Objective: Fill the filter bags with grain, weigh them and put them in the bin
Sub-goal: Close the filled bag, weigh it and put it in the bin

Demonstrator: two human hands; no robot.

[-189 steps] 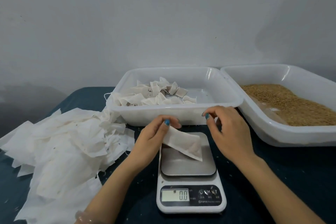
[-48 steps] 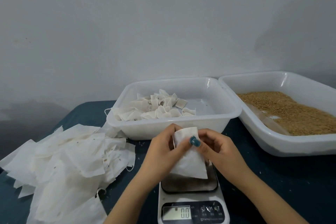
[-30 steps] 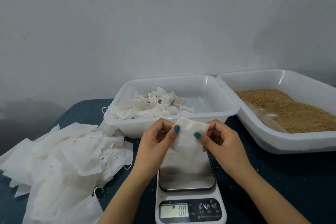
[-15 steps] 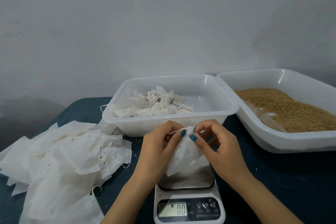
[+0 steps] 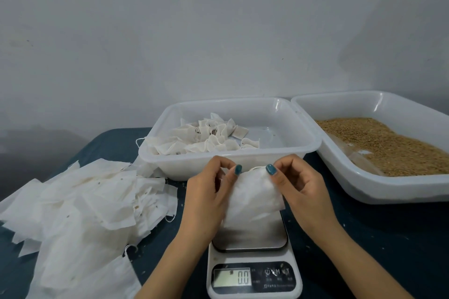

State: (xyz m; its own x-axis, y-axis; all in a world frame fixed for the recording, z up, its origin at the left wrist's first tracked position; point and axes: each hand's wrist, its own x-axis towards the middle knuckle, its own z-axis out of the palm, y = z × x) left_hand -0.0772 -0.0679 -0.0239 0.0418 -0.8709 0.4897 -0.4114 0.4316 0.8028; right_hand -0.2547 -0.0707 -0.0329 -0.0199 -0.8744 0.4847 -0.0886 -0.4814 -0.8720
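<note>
Below the grip, the filter bag (image 5: 252,199) hides the far part of the scale (image 5: 252,257); its contents are indiscernible. Left hand (image 5: 206,201) and right hand (image 5: 298,187) pinch its top edge. The bag is white, crumpled and limp.

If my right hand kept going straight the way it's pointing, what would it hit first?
Probably the front wall of the white plastic bin of filled bags, just beyond the right hand; depth is unclear.
</note>
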